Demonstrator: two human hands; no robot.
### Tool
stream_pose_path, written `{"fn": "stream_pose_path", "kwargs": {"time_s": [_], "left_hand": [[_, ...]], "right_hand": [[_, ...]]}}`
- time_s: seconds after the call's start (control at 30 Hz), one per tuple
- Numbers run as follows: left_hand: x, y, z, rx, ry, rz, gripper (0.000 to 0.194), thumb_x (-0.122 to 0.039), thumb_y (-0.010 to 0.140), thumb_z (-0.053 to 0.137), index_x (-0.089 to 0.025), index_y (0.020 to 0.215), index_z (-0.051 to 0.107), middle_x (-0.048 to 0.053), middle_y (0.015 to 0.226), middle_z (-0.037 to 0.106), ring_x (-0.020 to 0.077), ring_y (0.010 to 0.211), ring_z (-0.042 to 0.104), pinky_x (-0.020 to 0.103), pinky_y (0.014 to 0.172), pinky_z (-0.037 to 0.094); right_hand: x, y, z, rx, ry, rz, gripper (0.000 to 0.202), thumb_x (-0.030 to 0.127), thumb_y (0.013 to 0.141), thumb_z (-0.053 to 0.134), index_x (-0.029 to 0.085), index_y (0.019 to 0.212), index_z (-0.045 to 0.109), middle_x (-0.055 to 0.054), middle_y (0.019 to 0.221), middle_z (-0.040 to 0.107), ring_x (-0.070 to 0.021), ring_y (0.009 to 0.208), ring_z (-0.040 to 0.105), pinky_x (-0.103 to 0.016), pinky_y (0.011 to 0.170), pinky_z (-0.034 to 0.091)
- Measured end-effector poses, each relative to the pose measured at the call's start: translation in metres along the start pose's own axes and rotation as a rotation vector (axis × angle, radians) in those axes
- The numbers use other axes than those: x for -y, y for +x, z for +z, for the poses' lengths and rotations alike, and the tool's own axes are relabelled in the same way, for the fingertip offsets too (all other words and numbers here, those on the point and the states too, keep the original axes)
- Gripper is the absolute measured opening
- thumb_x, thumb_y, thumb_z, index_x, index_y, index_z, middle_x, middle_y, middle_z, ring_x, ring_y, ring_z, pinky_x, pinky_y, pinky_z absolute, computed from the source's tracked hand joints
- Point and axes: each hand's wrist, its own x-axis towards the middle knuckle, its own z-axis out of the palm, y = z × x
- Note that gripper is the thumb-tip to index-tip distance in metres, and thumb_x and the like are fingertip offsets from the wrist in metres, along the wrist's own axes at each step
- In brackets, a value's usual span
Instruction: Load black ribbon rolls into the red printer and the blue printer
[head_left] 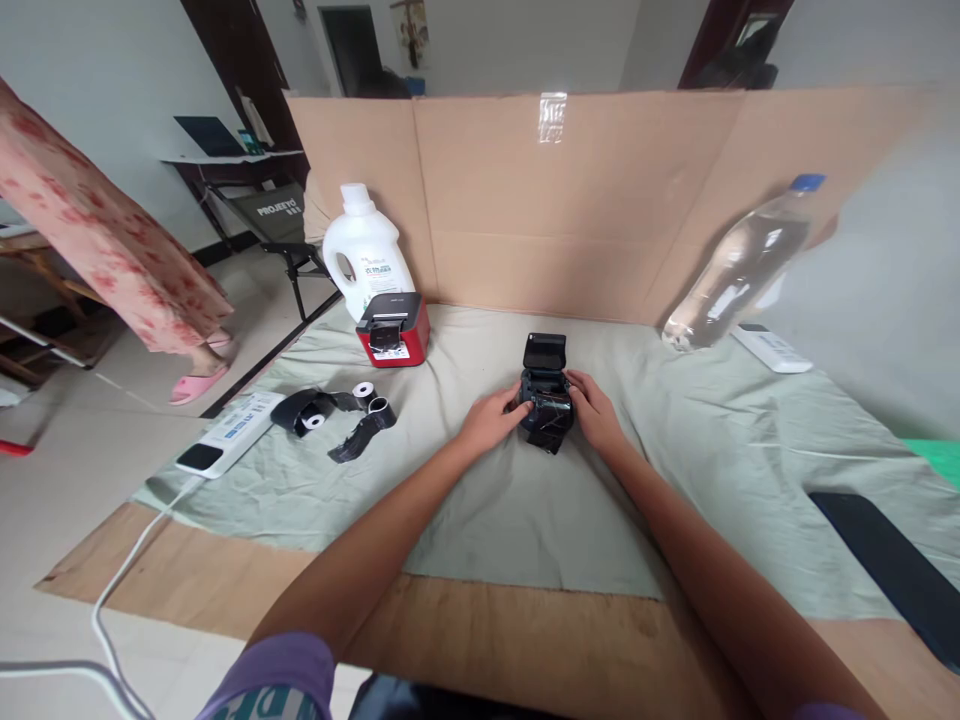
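A small black printer (547, 385) sits on the cloth in front of me, its lid tipped up at the back. Shiny black material fills its open compartment, and a black strip hangs over the front. My left hand (491, 422) grips the printer's left side, thumb over the edge near the compartment. On the opposite side, my right hand (595, 408) holds it with the fingers along the casing. Off to the left lie several small rolls of black tape-like paper (381, 412), partly unwound. A red and black printer (411, 340) stands behind them.
A white detergent jug (367, 250) and a clear bottle with a blue cap (742, 265) lean against the cardboard screen (547, 200). White power strips lie left (232, 435) and right (772, 348). A dark phone (892, 570) is at right. Someone in a floral garment (112, 230) stands left.
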Motion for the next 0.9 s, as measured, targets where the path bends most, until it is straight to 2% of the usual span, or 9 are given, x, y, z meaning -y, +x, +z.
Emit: {"fn": "stream_pose_path", "kwargs": {"time_s": [0.1,0.2,0.3,0.4,0.53,0.63,0.7,0.8,0.9], "left_hand": [[0.0,0.0,0.0,-0.003,-0.007,0.005,0.057,-0.053,0.094,0.045,-0.03,0.146,0.048,0.002,0.098,0.071,0.02,0.088,0.064,0.032,0.085,0.051],[0.0,0.001,0.0,-0.001,-0.006,0.005,0.057,-0.054,0.093,0.045,-0.029,0.145,0.05,0.002,0.099,0.071,0.0206,0.089,0.064,0.033,0.086,0.051],[0.001,0.001,0.001,-0.003,-0.006,-0.007,0.06,-0.055,0.093,0.045,-0.026,0.145,0.05,0.003,0.098,0.07,0.0208,0.089,0.064,0.033,0.086,0.051],[0.002,0.001,0.002,-0.01,-0.013,-0.018,0.061,-0.055,0.092,0.046,-0.025,0.145,0.05,0.003,0.098,0.07,0.02,0.089,0.064,0.031,0.086,0.051],[0.002,0.001,0.001,-0.006,-0.009,-0.018,0.061,-0.056,0.092,0.046,-0.025,0.145,0.05,0.002,0.098,0.07,0.0188,0.088,0.063,0.03,0.086,0.051],[0.0,0.0,0.0,-0.001,-0.005,-0.018,0.061,-0.055,0.092,0.046,-0.024,0.145,0.05,0.003,0.097,0.07,0.0191,0.088,0.063,0.03,0.086,0.051],[0.0,-0.001,0.001,-0.004,-0.013,-0.007,0.061,-0.055,0.092,0.046,-0.024,0.145,0.05,0.003,0.097,0.07,0.0196,0.088,0.063,0.031,0.086,0.051],[0.002,0.002,0.002,0.003,-0.086,0.005,0.06,-0.051,0.092,0.049,-0.022,0.144,0.051,0.004,0.099,0.071,0.0202,0.09,0.063,0.032,0.088,0.05],[0.003,0.011,-0.009,0.003,-0.289,-0.075,0.054,-0.046,0.092,0.049,-0.016,0.137,0.059,0.007,0.101,0.072,0.0182,0.083,0.063,0.031,0.082,0.051]], "right_hand": [[0.009,0.01,-0.006,-0.01,-0.112,-0.022,0.041,0.042,0.093,0.043,0.02,0.117,0.067,-0.01,0.124,0.068,-0.0263,0.114,0.062,-0.044,0.099,0.048],[0.016,0.033,-0.012,0.018,-0.312,-0.061,0.034,0.038,0.088,0.048,0.02,0.097,0.076,-0.009,0.105,0.073,-0.0265,0.098,0.066,-0.042,0.089,0.051],[0.017,0.066,-0.014,0.193,-0.537,-0.011,0.019,0.029,0.075,0.061,0.023,0.081,0.079,-0.007,0.083,0.073,-0.026,0.086,0.066,-0.041,0.089,0.05],[0.015,0.094,-0.01,0.409,-0.612,0.09,0.009,0.02,0.061,0.073,0.026,0.065,0.077,-0.004,0.07,0.07,-0.026,0.077,0.066,-0.04,0.084,0.051],[0.011,0.107,-0.004,0.49,-0.632,0.115,0.013,0.023,0.05,0.083,0.026,0.059,0.074,-0.004,0.07,0.068,-0.0246,0.073,0.064,-0.041,0.081,0.052],[0.015,0.106,-0.009,0.499,-0.638,0.1,0.017,0.029,0.052,0.085,0.027,0.066,0.076,-0.004,0.078,0.067,-0.0219,0.072,0.063,-0.039,0.081,0.053],[0.026,0.104,-0.02,0.461,-0.61,0.097,0.021,0.032,0.056,0.084,0.026,0.074,0.076,-0.005,0.083,0.067,-0.0222,0.074,0.063,-0.039,0.081,0.052],[0.058,0.097,-0.042,0.382,-0.447,0.09,0.021,0.04,0.071,0.076,0.022,0.082,0.074,-0.005,0.085,0.067,-0.0228,0.079,0.062,-0.038,0.079,0.051],[0.098,0.084,-0.056,0.402,-0.177,0.084,0.029,0.048,0.083,0.065,0.019,0.087,0.069,-0.006,0.084,0.068,-0.0213,0.078,0.063,-0.034,0.072,0.049]]}}
